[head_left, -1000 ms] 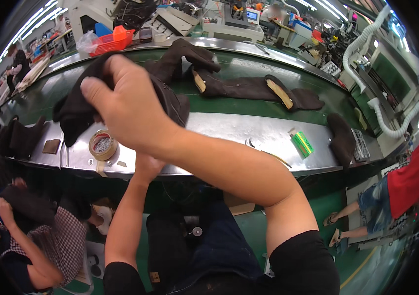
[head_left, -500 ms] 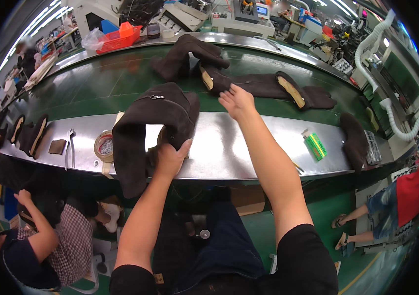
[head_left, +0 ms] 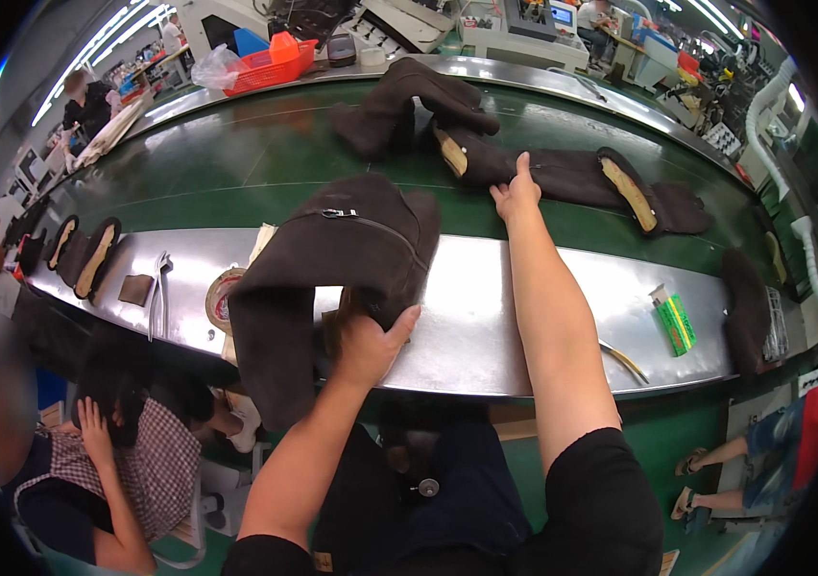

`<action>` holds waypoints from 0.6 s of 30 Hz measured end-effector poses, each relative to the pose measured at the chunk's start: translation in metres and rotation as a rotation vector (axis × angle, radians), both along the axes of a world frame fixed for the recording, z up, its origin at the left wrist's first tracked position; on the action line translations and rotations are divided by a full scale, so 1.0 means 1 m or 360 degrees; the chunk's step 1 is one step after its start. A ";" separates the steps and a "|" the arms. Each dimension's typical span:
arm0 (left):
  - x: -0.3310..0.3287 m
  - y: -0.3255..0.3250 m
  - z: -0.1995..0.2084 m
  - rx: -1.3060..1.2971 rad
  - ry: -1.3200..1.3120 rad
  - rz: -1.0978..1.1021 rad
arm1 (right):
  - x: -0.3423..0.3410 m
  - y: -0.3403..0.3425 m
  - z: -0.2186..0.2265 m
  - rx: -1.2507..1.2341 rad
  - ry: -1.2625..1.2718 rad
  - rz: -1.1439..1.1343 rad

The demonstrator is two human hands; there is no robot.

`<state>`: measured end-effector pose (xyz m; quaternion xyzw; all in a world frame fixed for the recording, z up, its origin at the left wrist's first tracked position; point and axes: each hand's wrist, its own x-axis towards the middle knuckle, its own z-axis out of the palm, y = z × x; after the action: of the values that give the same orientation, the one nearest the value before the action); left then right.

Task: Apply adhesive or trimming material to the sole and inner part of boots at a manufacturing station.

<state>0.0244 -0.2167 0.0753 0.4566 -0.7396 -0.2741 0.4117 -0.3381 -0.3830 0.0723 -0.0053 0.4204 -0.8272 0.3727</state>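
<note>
A dark brown boot (head_left: 356, 250) with a side zipper stands bent over at the near steel edge. My left hand (head_left: 371, 344) is closed on it, with fingers reaching inside the fold and out of sight, thumb outside. On the green belt beyond lies another dark brown boot (head_left: 567, 176) with a tan sole. My right hand (head_left: 518, 195) grips the near edge of its shaft; one digit lies over the top, and the other fingers are partly hidden. A further dark brown boot (head_left: 409, 101) sits folded on the belt behind.
Along the steel edge (head_left: 471, 326) are pliers (head_left: 158, 298), a tape roll (head_left: 221, 298), a green box (head_left: 675, 322) and a curved yellow-handled tool (head_left: 625, 362). More boots (head_left: 99, 257) lie left. A red basket (head_left: 270, 72) stands at the back. A co-worker (head_left: 131, 461) sits at left.
My right hand has moved from beside the lying boot's left end onto its shaft and closed there. My left hand keeps its hold on the bent boot. The whole view has shifted.
</note>
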 end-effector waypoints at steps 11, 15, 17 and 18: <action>-0.001 0.001 0.014 0.0107 0.0067 -0.0091 | 0.001 -0.005 0.016 0.0351 0.0180 -0.0165; 0.004 0.000 0.013 0.0124 0.0126 -0.0059 | 0.022 0.006 0.037 0.0098 0.0737 -0.0402; 0.000 0.001 0.015 0.0243 -0.0009 -0.0104 | 0.011 0.014 0.047 -0.0186 0.0975 -0.0549; 0.005 0.000 0.009 0.0253 0.0004 -0.0039 | 0.031 0.021 0.063 -0.0334 0.0970 -0.0533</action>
<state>0.0290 -0.2172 0.0842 0.4782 -0.7205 -0.3376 0.3717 -0.3074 -0.3617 0.1350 -0.2208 0.4202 -0.8759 0.0871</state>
